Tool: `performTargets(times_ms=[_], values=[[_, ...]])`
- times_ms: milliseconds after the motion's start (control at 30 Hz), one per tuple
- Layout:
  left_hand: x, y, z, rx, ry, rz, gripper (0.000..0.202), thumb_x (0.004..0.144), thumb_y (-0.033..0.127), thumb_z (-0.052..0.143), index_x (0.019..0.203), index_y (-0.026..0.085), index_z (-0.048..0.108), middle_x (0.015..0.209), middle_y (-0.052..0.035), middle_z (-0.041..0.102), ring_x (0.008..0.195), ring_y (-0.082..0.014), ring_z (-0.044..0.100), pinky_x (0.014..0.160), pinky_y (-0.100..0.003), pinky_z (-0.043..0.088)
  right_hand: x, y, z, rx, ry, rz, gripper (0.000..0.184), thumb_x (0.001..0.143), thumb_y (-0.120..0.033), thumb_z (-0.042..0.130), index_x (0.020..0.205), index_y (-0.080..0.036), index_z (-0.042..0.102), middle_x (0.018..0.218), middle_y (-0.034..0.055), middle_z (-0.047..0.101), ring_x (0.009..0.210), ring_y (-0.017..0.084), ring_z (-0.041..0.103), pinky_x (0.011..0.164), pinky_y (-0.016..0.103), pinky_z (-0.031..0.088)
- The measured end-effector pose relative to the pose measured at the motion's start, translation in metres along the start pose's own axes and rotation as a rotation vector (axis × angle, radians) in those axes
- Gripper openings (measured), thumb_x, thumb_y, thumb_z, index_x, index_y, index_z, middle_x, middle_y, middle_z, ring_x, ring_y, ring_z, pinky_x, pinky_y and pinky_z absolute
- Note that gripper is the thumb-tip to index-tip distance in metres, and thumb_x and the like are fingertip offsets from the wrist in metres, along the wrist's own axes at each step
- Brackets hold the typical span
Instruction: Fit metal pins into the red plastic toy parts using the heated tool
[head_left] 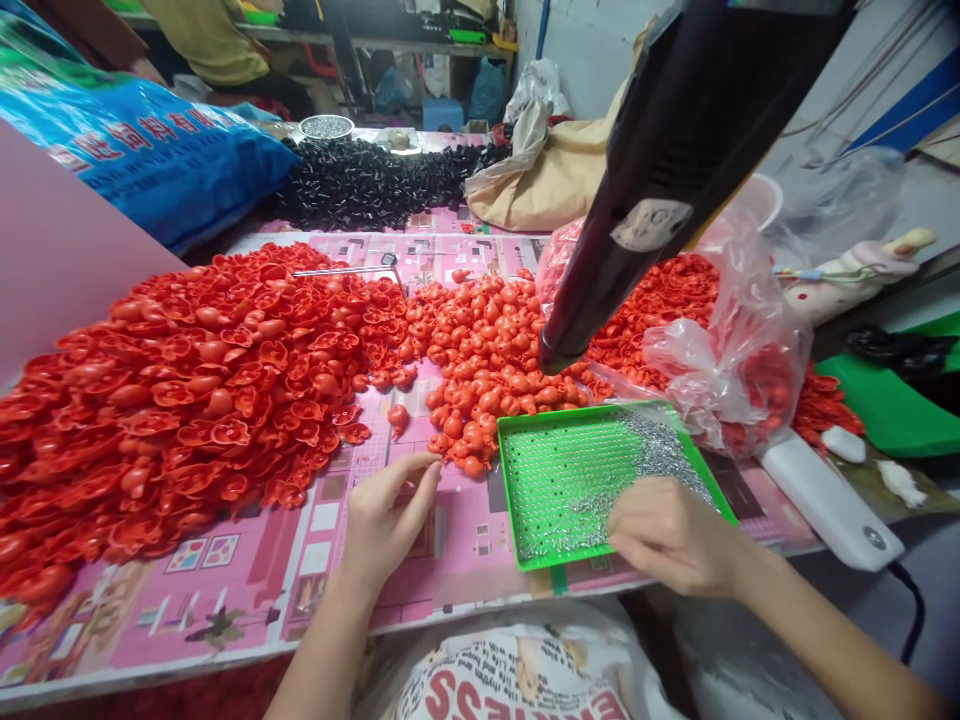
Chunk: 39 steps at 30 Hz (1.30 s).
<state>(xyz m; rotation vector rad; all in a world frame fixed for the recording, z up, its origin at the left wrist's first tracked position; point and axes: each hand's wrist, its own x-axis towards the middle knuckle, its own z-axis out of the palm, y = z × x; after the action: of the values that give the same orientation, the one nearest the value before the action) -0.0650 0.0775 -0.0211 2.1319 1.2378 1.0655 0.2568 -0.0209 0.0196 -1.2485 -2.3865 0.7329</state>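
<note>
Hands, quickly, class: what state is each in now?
Left hand: partly curled beside red pieces; cannot tell if holding.
Right hand: curled over green tray; hold hidden.

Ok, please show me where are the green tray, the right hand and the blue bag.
Green tray (511,500): head view, on its left wall.
Right hand (667,528): head view, on the back of the hand.
Blue bag (217,170): head view, on its printed side.

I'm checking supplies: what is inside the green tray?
The green tray holds small silvery pieces, probably screws, heaped at right and scattered along the near edge; elsewhere its perforated floor shows. The right hand hides part of the near-right area; what lies beneath cannot be seen.
</note>
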Motion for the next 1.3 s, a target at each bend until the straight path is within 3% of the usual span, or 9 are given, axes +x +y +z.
performTargets(times_ms=[133, 267, 400, 533, 700, 900, 967, 1067, 1300], values=[[0.0, -0.001, 0.001, -0.004, -0.008, -0.001, 0.01, 0.087, 0.015, 0.063, 0.096, 0.018, 0.067, 0.082, 0.0002, 0.074, 0.065, -0.0079, 0.068, 0.058, -0.013, 0.051, 0.018, -0.013, 0.005, -0.001, 0.014, 0.014, 0.026, 0.097, -0.031, 0.045, 0.102, -0.019, 0.068, 0.098, 0.0048, 0.068, 0.086, 0.016, 0.059, 0.075, 0.032, 0.044], [0.0, -0.001, 0.001, 0.007, -0.003, 0.009, 0.01, 0.087, 0.015, 0.063, 0.096, 0.018, 0.067, 0.082, 0.0004, 0.074, 0.066, -0.0075, 0.068, 0.06, -0.013, 0.051, 0.043, -0.029, 0.024, 0.067, -0.15, -0.041, 0.04, 0.094, -0.047, 0.05, 0.118, -0.017, 0.061, 0.124, 0.0071, 0.061, 0.113, 0.02, 0.052, 0.099, 0.036, 0.041], [-0.001, -0.001, 0.001, 0.009, 0.005, -0.002, 0.011, 0.087, 0.015, 0.062, 0.097, 0.018, 0.067, 0.082, 0.0004, 0.074, 0.067, -0.0076, 0.068, 0.061, -0.014, 0.051, 0.042, -0.026, 0.03, 0.052, -0.18, -0.055, 0.035, 0.093, -0.046, 0.051, 0.108, -0.017, 0.064, 0.104, 0.0058, 0.064, 0.097, 0.018, 0.053, 0.087, 0.035, 0.044], [-0.001, -0.001, 0.001, 0.012, 0.006, 0.004, 0.011, 0.087, 0.015, 0.062, 0.097, 0.018, 0.067, 0.083, 0.0001, 0.074, 0.068, -0.008, 0.068, 0.061, -0.014, 0.051, 0.034, -0.018, 0.025, -0.049, -0.092, -0.063, 0.032, 0.094, -0.038, 0.048, 0.084, -0.015, 0.069, 0.075, 0.0051, 0.06, 0.077, 0.017, 0.049, 0.068, 0.033, 0.042], [0.0, -0.002, 0.002, 0.011, 0.004, 0.011, 0.01, 0.087, 0.015, 0.062, 0.096, 0.018, 0.067, 0.083, 0.0002, 0.074, 0.067, -0.0082, 0.068, 0.061, -0.015, 0.052, 0.041, -0.023, 0.03, -0.013, -0.099, -0.083, 0.035, 0.093, -0.043, 0.051, 0.11, -0.016, 0.066, 0.106, 0.0073, 0.065, 0.094, 0.019, 0.053, 0.082, 0.035, 0.045], [0.0, -0.002, 0.0, 0.02, 0.001, 0.004, 0.01, 0.087, 0.015, 0.062, 0.096, 0.017, 0.067, 0.082, -0.0004, 0.074, 0.067, -0.009, 0.068, 0.06, -0.015, 0.051, 0.037, -0.018, 0.026, -0.072, -0.017, -0.102, 0.03, 0.091, -0.037, 0.053, 0.076, -0.016, 0.068, 0.076, 0.0049, 0.064, 0.074, 0.017, 0.052, 0.066, 0.033, 0.044], [0.001, -0.001, 0.0, 0.024, 0.007, 0.007, 0.01, 0.087, 0.015, 0.062, 0.095, 0.017, 0.068, 0.083, -0.0006, 0.074, 0.066, -0.0088, 0.068, 0.06, -0.015, 0.052, 0.039, -0.019, 0.027, -0.032, -0.02, -0.12, 0.028, 0.091, -0.039, 0.054, 0.093, -0.015, 0.069, 0.096, 0.0071, 0.069, 0.091, 0.019, 0.058, 0.08, 0.035, 0.049], [0.0, 0.0, 0.001, 0.024, 0.003, 0.007, 0.009, 0.087, 0.016, 0.062, 0.094, 0.017, 0.068, 0.084, -0.0009, 0.075, 0.066, -0.0093, 0.068, 0.061, -0.016, 0.052, 0.04, -0.022, 0.033, 0.011, -0.088, -0.141, 0.043, 0.091, -0.045, 0.055, 0.119, -0.013, 0.062, 0.122, 0.0086, 0.065, 0.122, 0.021, 0.053, 0.104, 0.036, 0.044], [0.0, 0.001, 0.002, 0.027, -0.017, -0.019, 0.009, 0.088, 0.02, 0.061, 0.094, 0.018, 0.068, 0.083, -0.0014, 0.075, 0.067, -0.0106, 0.069, 0.061, -0.017, 0.053, 0.016, -0.012, 0.024, -0.001, 0.018, -0.117, 0.022, 0.09, -0.031, 0.054, 0.093, -0.015, 0.069, 0.086, 0.0077, 0.068, 0.091, 0.02, 0.06, 0.084, 0.036, 0.052]])
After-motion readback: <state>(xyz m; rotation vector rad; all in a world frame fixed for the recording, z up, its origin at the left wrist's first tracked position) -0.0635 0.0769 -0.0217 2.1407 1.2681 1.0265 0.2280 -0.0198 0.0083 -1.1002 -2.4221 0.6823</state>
